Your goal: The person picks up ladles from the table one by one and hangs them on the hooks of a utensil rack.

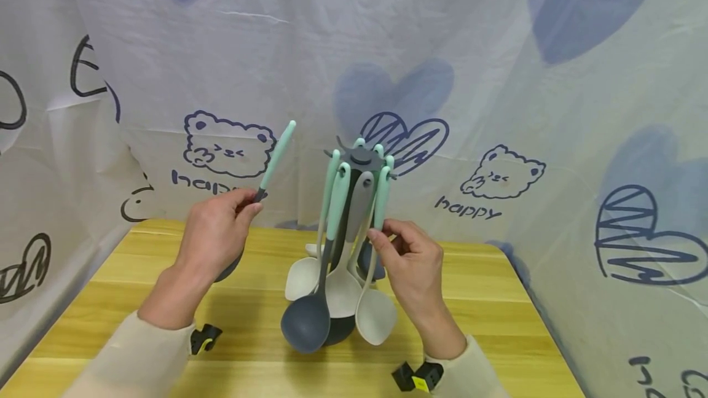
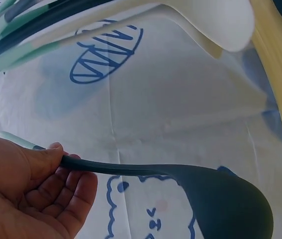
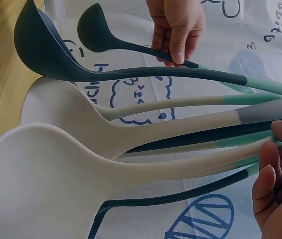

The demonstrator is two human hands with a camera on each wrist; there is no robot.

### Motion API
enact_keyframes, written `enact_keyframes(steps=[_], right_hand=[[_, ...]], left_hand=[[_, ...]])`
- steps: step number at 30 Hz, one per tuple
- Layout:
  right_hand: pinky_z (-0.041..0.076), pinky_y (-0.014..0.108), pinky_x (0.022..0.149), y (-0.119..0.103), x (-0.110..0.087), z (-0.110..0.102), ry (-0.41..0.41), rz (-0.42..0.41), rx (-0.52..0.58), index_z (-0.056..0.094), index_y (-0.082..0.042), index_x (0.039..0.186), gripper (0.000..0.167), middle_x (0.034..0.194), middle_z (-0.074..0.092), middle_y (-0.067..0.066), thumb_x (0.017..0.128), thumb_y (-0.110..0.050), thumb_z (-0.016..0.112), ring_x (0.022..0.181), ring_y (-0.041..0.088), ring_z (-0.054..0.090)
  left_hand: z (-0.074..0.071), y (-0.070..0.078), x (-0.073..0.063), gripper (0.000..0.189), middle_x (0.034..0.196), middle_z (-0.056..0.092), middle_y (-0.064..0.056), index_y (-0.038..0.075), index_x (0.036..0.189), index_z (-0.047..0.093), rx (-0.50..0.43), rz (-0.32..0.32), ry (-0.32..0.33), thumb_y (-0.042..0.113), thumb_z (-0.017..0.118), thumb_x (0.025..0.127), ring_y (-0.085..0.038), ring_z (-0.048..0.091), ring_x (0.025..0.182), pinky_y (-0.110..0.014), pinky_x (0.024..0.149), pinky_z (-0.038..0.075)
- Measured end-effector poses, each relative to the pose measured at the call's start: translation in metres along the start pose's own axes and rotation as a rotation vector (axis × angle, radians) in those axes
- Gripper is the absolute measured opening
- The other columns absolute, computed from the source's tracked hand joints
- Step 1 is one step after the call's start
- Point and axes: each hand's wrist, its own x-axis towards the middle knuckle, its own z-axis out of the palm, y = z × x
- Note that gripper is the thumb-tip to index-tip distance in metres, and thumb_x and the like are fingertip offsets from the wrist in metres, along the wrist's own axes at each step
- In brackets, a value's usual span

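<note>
My left hand [image 1: 212, 235] pinches a dark ladle [image 2: 235, 199] by the neck just below its mint handle, held off to the left of a utensil stand [image 1: 362, 157]. The ladle's bowl hangs low, mostly behind the hand in the head view. On the stand's right side, my right hand [image 1: 412, 257] has thumb and fingertips on the mint handle of a white spoon [image 1: 376, 318], whose head hangs at the front right. Another dark ladle [image 1: 306, 323] and a grey-handled white utensil [image 1: 342, 292] hang at the front.
More utensils hang around the stand, including a white one [image 1: 302, 278] on the left and a dark one [image 1: 370, 261] behind on the right. The stand is on a wooden table [image 1: 475, 324]. A printed cloth [image 1: 298, 78] hangs close behind and at both sides.
</note>
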Motion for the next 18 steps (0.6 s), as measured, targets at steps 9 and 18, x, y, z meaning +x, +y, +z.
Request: enact_keyframes(steps=[9, 18], right_hand=[[0.043, 0.021, 0.046, 0.0, 0.0, 0.001, 0.0, 0.005, 0.003, 0.079, -0.009, 0.097, 0.004, 0.08, 0.068, 0.002, 0.095, -0.012, 0.081, 0.055, 0.01, 0.053], [0.043, 0.021, 0.045, 0.0, 0.0, 0.001, 0.0, 0.007, 0.01, 0.079, -0.009, 0.097, 0.004, 0.079, 0.067, 0.003, 0.095, -0.012, 0.081, 0.054, 0.01, 0.053]], left_hand=[[0.014, 0.017, 0.005, 0.024, 0.103, 0.079, -0.015, 0.003, 0.122, 0.075, -0.048, 0.007, -0.03, 0.018, 0.064, 0.107, -0.03, 0.071, 0.087, -0.047, 0.075, 0.058], [0.027, 0.028, 0.008, 0.023, 0.102, 0.079, -0.014, 0.003, 0.122, 0.077, -0.083, 0.037, -0.035, 0.016, 0.064, 0.107, -0.025, 0.065, 0.077, -0.038, 0.067, 0.053]])
